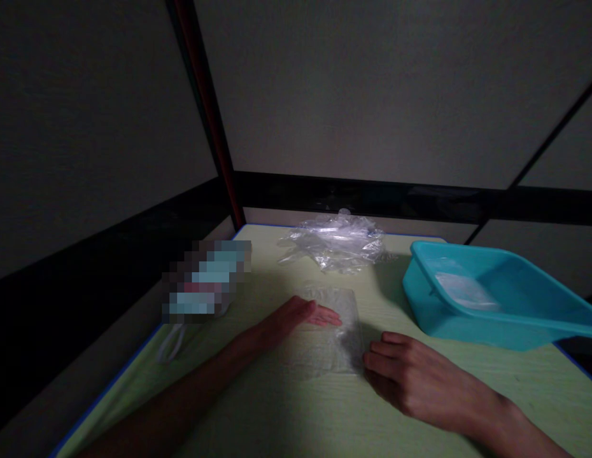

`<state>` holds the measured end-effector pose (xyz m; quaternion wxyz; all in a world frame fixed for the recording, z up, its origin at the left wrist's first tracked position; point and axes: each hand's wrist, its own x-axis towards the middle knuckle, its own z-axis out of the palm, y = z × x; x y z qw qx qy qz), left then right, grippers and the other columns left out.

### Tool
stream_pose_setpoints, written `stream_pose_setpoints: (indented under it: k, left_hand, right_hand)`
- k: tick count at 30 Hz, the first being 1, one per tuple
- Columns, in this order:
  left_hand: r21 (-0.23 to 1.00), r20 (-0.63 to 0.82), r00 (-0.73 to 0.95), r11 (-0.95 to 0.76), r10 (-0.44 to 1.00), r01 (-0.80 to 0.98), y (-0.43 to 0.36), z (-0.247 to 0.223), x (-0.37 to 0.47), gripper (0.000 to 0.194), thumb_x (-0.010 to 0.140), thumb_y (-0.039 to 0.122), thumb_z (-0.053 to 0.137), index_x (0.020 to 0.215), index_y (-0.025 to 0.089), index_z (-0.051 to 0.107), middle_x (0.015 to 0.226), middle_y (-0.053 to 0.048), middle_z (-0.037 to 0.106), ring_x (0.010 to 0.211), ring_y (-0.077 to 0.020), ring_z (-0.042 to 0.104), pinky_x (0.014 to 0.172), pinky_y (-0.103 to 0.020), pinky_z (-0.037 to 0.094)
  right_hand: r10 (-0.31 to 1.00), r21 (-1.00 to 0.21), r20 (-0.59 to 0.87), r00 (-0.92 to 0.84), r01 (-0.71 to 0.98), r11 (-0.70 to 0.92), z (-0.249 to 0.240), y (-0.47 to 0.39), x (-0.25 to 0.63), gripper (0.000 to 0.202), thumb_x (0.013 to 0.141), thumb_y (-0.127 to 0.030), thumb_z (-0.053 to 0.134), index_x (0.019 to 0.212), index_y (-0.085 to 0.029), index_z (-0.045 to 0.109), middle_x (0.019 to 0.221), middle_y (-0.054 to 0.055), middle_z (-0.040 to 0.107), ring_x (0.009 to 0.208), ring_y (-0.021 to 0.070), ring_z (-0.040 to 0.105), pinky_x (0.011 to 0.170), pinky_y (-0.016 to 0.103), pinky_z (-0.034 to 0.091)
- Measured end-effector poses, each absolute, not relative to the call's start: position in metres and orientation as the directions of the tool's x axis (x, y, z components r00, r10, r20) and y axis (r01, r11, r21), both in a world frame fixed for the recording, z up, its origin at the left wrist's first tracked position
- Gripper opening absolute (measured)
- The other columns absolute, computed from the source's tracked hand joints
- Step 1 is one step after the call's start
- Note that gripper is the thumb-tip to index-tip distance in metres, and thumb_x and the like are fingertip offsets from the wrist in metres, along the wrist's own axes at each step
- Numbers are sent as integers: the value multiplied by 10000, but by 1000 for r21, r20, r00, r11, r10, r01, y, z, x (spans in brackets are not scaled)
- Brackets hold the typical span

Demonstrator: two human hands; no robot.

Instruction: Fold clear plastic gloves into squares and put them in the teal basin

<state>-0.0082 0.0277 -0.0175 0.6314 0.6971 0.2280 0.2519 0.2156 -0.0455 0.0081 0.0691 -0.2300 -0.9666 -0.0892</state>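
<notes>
A clear plastic bag (341,353) lies flat on the pale green table (258,407). Over its upper left part is my left hand (312,313), fingers stretched out and pointing right, holding nothing. At the bag's right edge, my right hand (396,372) has its fingers curled together. Its fingertips meet the bag's edge, but whether they pinch the film is hidden from view.
Crumpled clear plastic bags (341,242) are piled at the table's back. A turquoise basin (472,327) stands on the right with a white packet (465,291) inside. At the left edge lies a blurred-out item (205,280) with a white loop.
</notes>
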Motion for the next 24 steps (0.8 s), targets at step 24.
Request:
stream_pose_setpoints:
  k: [24]
  left_hand:
    - [993,46,772,-114,634,35,25,-14,-9,634,801,580,253,1030,96,593,1047,-129,597,1005,-256,519,889,-362,355]
  right_hand:
    - [388,157,275,-880,439,885,-4,-22,223,225,872,-153,363,984,-135,557,994,75,599,870,165,542,713,306,444]
